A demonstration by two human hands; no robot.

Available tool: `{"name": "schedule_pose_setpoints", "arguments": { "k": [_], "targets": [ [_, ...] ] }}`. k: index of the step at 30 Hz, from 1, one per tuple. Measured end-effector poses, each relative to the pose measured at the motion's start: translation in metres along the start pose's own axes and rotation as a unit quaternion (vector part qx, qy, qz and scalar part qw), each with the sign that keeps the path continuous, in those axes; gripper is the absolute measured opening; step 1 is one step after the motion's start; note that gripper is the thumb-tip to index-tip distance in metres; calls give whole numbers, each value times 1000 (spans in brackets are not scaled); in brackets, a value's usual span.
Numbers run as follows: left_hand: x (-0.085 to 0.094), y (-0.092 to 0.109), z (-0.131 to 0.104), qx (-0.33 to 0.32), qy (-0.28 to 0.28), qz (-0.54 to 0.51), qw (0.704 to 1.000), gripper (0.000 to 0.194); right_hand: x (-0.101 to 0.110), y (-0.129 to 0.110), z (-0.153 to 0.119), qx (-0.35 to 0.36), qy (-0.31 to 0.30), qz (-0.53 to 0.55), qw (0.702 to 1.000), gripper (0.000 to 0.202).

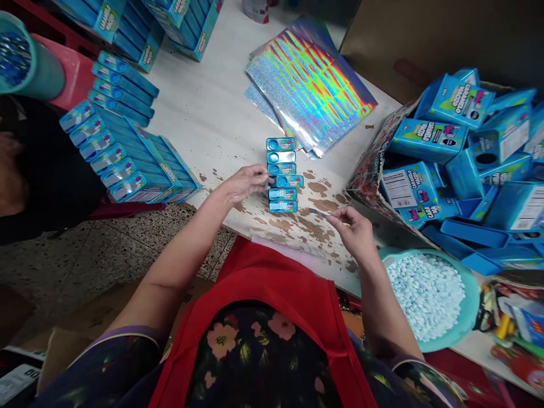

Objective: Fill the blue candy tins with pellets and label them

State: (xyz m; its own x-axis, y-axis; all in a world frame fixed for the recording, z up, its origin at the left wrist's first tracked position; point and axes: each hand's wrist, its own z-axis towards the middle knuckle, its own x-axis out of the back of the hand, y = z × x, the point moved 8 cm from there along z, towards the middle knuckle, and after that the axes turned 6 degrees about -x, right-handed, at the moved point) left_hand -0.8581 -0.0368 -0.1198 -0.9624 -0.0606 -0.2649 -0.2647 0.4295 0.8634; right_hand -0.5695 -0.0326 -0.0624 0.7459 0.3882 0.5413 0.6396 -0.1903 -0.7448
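A short column of small blue boxes (283,156) stands on the worn white table in front of me, one of them jutting a little to the right. My left hand (250,182) is at the left side of this column, its fingers pinched together at the jutting box (289,181); what lies between the fingertips is too small to name. To the right of the boxes, my right hand (349,225) pinches a thin dark blade-like strip (318,213) that points left toward them.
Holographic sheets (312,79) lie behind the boxes. At right are a carton of blue boxes (368,164) and a teal basin (470,306) of pale candies. Stacked blue boxes (140,153), a teal bucket (49,71) and a person's hand (12,175) are at left.
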Motion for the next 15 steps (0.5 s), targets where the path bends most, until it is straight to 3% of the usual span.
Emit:
{"name": "schedule_pose_setpoints", "arguments": {
  "k": [3,6,11,13,15],
  "targets": [
    [16,-15,-11,27,73,-68,995,28,-1,2,0,1,-2,-3,1000,22],
    [40,-30,-39,18,188,20,982,24,1,4,0,-4,1,7,1000,24],
    [81,-41,-121,-52,279,298,911,14,3,4,2,-6,15,15,1000,26],
    [104,-58,-156,-17,311,329,891,17,3,3,4,-1,18,9,1000,26],
    [129,-84,-186,37,363,267,892,21,1,3,7,4,18,3,1000,26]
  ]
}}
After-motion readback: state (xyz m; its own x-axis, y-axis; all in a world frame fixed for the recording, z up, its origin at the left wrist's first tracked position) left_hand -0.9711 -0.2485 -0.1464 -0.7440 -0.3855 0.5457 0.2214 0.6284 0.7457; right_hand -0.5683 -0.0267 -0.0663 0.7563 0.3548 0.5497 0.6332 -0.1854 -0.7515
